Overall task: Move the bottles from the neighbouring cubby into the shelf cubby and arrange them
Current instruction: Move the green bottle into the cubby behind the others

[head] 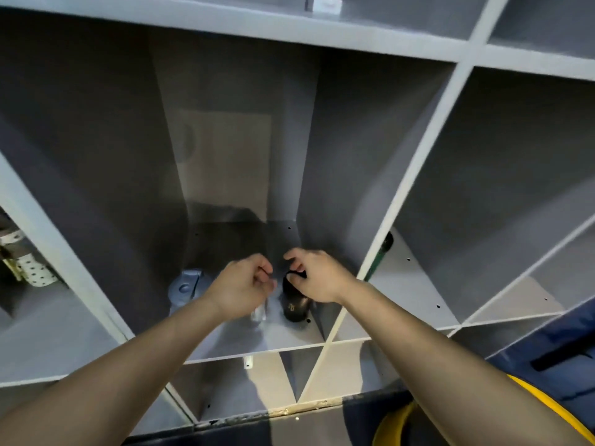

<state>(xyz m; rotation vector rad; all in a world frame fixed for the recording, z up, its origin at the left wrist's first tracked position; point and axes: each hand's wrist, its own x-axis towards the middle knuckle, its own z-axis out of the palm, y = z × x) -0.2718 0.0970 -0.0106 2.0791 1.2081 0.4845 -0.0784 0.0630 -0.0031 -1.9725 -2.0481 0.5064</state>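
Observation:
Both my hands reach into the middle grey shelf cubby (244, 342). My left hand (241, 286) is curled over the top of a small silver bottle (259, 313), most of which it hides. My right hand (317, 275) pinches the cap of a black bottle (294, 305) with gold print, standing upright just right of the silver one. A blue-grey bottle with a flip lid (186, 284) stands at the cubby's left wall, untouched. In the neighbouring cubby on the right, a green bottle with a dark cap (383, 251) peeks from behind the divider.
A cardboard sheet (225, 162) leans against the cubby's back wall. White perforated items (33, 273) sit in the left cubby. A small white box (325, 4) lies on the shelf above. Navy and yellow fabric (547, 410) is at the bottom right.

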